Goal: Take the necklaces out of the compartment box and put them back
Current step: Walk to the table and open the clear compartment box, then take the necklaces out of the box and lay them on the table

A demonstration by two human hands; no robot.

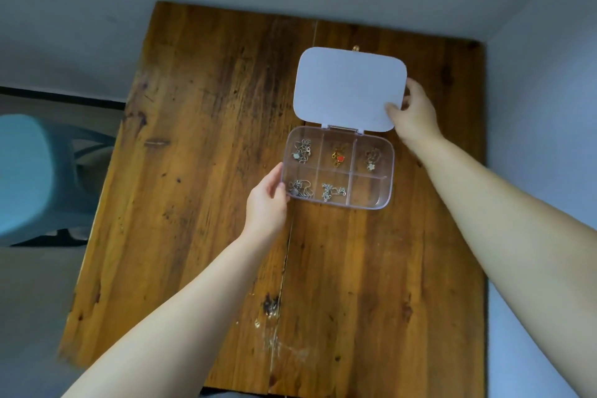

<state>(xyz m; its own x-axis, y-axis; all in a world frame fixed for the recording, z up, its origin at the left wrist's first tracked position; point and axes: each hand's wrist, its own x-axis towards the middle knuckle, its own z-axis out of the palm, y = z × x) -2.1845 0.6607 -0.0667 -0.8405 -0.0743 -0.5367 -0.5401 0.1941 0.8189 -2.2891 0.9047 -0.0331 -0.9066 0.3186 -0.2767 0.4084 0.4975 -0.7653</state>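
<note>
A clear compartment box (389, 182) lies on the wooden table (210, 139), its white lid (350, 89) swung open and standing behind it. Several necklaces lie inside: silver ones (303, 151) in the left cells, a gold one with a red pendant (339, 157) in the top middle, one with a white flower (371, 159) at the top right, another silver one (332, 191) in the bottom middle. The bottom right cell holds nothing. My left hand (266, 200) grips the box's left edge. My right hand (412, 115) pinches the lid's right edge.
A small gold object (356, 48) peeks out behind the lid's top edge. A teal chair (29, 178) stands left of the table. Walls close in behind and to the right of the table.
</note>
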